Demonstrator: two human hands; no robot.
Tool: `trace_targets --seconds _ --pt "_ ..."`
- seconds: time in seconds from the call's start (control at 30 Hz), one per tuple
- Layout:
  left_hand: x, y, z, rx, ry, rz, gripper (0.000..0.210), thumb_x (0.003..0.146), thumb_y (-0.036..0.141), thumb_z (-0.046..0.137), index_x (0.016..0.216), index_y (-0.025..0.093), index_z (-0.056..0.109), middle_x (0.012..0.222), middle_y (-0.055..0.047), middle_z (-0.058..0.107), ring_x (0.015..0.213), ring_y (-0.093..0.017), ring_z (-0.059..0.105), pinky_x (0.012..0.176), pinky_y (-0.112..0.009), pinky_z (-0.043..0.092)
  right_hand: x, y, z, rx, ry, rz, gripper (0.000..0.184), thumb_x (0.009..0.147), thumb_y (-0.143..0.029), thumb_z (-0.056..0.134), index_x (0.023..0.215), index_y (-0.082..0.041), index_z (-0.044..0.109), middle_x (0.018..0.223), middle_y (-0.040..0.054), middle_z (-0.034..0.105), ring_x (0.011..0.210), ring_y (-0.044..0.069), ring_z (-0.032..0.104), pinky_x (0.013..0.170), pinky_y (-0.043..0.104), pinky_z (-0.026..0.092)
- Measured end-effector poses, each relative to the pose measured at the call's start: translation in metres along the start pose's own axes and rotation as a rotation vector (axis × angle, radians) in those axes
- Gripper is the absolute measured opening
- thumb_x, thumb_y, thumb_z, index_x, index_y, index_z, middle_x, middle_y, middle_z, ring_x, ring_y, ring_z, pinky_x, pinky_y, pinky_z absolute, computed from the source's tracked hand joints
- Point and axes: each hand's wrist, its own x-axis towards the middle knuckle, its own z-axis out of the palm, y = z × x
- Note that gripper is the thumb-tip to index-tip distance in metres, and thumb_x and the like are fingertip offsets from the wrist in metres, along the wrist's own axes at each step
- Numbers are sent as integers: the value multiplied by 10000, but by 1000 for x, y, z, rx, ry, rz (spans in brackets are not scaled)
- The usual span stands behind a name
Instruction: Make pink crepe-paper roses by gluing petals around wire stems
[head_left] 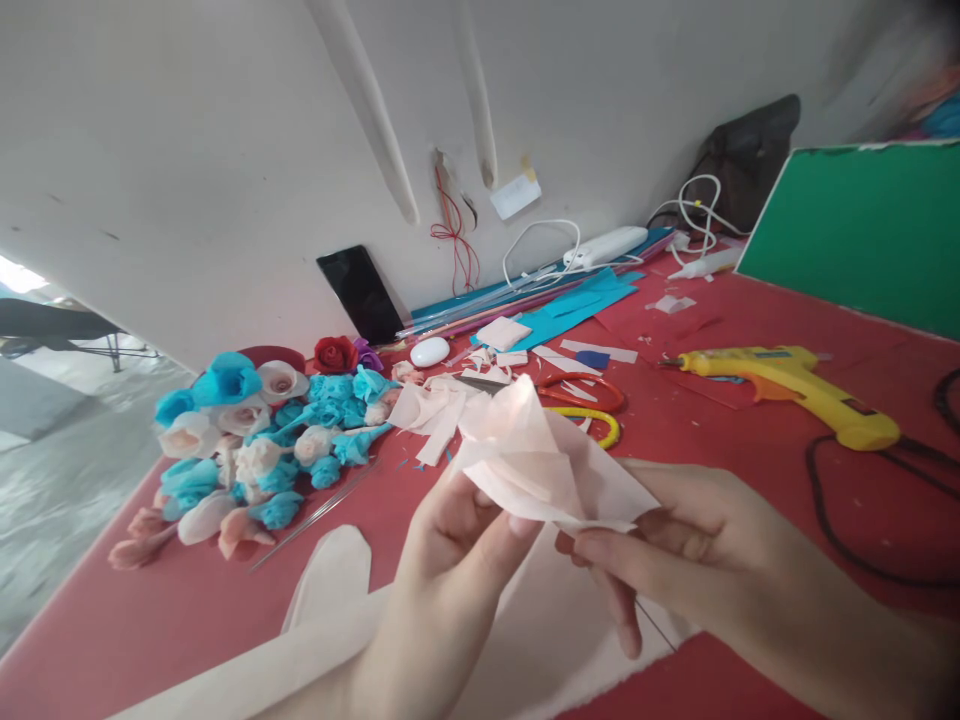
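A pale pink paper flower (517,445) is held up between both hands above the red table. Its petals wrap round a pointed centre, and a loose flap of paper spreads to the right. My left hand (461,560) pinches the flower's base, thumb in front. With thumb and fingers closed, my right hand (675,550) grips the lower right edge of the paper. A thin wire (655,625) sticks out below the right fingers. Beneath the hands lies a large pale paper sheet (555,640), and cut pale petals (330,575) rest left of my left wrist.
Blue, white and pink paper flowers (262,440) are heaped at the left. Red and yellow-handled scissors (600,395) lie among paper scraps behind the hands. A yellow glue gun (795,385) with a black cord is at right. A phone (361,295) leans on the wall; a green board (862,235) stands right.
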Motion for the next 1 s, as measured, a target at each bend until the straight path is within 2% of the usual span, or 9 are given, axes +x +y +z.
trace_targets --seconds 0.07,0.17,0.33,0.5,0.7,0.87,1.0 --pt "1 1 1 -15 -26 -4 155 853 296 580 985 237 639 937 -21 680 901 -187 621 845 -292 486 0 0 1 26 -5 -4 162 832 -319 607 809 -158 616 562 -30 507 511 53 503 479 89 444" --pt "2 4 4 14 2 -40 138 792 253 652 913 185 649 944 -51 683 968 -234 605 903 -342 460 2 -1 2 36 -6 10 186 816 -313 619 737 -148 584 522 -34 490 475 55 490 446 96 428" --pt "1 6 6 114 42 -97 86 793 233 635 816 150 640 856 -72 688 869 -241 626 845 -356 477 3 -2 4 24 22 52 219 756 -290 681 658 -148 546 493 -35 501 434 55 493 432 94 412" --pt "0 3 3 135 96 -101 116 760 258 674 755 153 623 809 -61 671 850 -231 615 837 -347 470 -1 -2 3 23 38 46 201 739 -266 701 670 -149 552 492 -38 508 434 50 500 433 80 420" --pt "1 -1 3 147 112 -63 104 754 253 686 756 158 645 850 -56 681 907 -235 612 877 -347 460 -2 0 2 -126 61 -14 215 785 -318 629 690 -145 544 518 -28 508 437 59 531 420 78 442" --pt "1 -3 3 119 129 -39 106 758 250 691 777 157 642 838 -47 695 874 -218 632 825 -321 494 0 -2 2 -232 112 -80 211 809 -309 599 684 -147 547 561 -18 519 469 58 546 424 64 443" --pt "2 -1 5 98 125 -9 131 782 225 669 897 168 640 976 -51 694 963 -220 622 885 -334 485 1 -2 2 -267 100 -105 274 827 -353 570 661 -139 528 561 -12 516 474 54 534 428 61 431"
